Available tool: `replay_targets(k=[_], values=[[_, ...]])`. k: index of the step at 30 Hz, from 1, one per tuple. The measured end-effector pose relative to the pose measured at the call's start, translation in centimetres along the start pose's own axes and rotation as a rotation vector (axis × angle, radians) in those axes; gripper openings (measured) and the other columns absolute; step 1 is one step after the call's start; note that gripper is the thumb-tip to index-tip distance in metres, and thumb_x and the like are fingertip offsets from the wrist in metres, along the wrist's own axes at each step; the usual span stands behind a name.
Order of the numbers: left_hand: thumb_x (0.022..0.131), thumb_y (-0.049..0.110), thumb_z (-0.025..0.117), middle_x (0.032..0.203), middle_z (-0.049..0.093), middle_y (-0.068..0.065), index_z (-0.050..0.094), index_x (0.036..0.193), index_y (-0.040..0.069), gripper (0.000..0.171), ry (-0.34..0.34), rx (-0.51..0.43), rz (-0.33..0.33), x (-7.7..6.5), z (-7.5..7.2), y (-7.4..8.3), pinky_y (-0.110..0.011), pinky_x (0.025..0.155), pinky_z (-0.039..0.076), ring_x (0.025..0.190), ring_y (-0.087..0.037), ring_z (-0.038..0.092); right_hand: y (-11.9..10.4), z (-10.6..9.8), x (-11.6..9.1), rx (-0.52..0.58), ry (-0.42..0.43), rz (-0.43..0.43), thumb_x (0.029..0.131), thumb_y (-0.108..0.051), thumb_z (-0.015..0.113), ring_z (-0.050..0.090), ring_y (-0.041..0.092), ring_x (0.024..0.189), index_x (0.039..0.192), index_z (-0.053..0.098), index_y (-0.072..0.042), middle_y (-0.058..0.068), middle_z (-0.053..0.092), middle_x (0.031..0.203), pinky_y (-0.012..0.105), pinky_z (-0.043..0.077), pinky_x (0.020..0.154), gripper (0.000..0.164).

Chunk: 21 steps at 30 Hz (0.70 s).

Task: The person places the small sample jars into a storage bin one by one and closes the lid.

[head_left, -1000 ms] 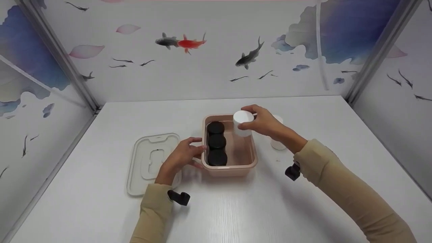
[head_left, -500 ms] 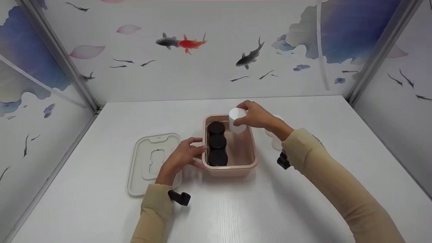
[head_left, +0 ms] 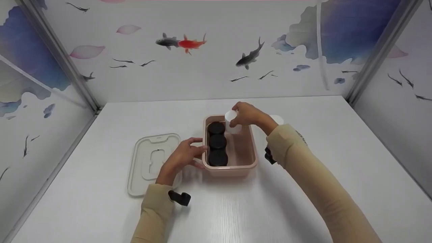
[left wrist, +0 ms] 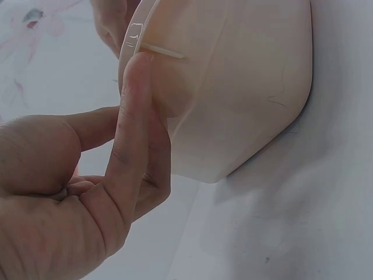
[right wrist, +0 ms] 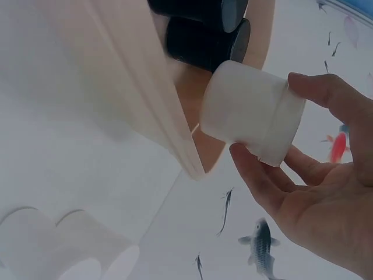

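Three black jars (head_left: 217,141) stand in one box (head_left: 233,167) in the head view; one white jar (head_left: 230,116) is above its far end; one lid (head_left: 137,168) lies leftward. In the left wrist view, the left hand (left wrist: 87,186) holds the box's rim. In the right wrist view, the right hand (right wrist: 323,181) pinches the white jar; two other white jars (right wrist: 32,233) show.

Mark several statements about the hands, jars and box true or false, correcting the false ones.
The right hand holds a white jar. True.
Three black jars sit inside the pink box. True.
The box is covered. False: its lid lies beside it on the table.
Each hand holds a jar. False: the left hand holds the box's edge.
Only one white jar is in view. False: two other white jars show in the right wrist view.
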<state>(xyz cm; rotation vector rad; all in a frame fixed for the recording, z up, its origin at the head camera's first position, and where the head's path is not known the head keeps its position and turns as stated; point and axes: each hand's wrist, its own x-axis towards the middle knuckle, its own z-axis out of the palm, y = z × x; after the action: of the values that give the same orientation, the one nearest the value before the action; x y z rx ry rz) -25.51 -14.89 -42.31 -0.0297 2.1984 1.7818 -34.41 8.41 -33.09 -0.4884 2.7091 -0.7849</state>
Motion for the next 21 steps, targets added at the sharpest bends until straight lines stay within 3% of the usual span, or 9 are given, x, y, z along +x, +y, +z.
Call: replay_targets(k=[9,21], values=[[0.1,0.021,0.062,0.123,0.068,-0.023,0.042,0.149,0.005,0.055,-0.007,-0.012,0.007,-0.1,-0.1,0.0,-0.035,0.065,0.066,0.099,-0.024,0.07,0.0,0.6,0.9,-0.049,-0.014,0.046,0.085,-0.014,0.075,0.054,0.037,0.125,0.143,0.045,0.006,0.026,0.05,0.144,0.049,0.051,0.109,0.068],[0.1,0.021,0.063,0.119,0.07,-0.022,0.042,0.149,0.004,0.056,-0.004,-0.007,0.013,0.0,-0.1,0.0,-0.035,0.065,0.066,0.096,-0.023,0.071,0.5,1.9,1.6,-0.11,-0.013,0.059,0.085,-0.008,0.075,0.055,0.034,0.116,0.14,0.047,0.009,0.026,0.055,0.136,0.047,0.052,0.105,0.063]])
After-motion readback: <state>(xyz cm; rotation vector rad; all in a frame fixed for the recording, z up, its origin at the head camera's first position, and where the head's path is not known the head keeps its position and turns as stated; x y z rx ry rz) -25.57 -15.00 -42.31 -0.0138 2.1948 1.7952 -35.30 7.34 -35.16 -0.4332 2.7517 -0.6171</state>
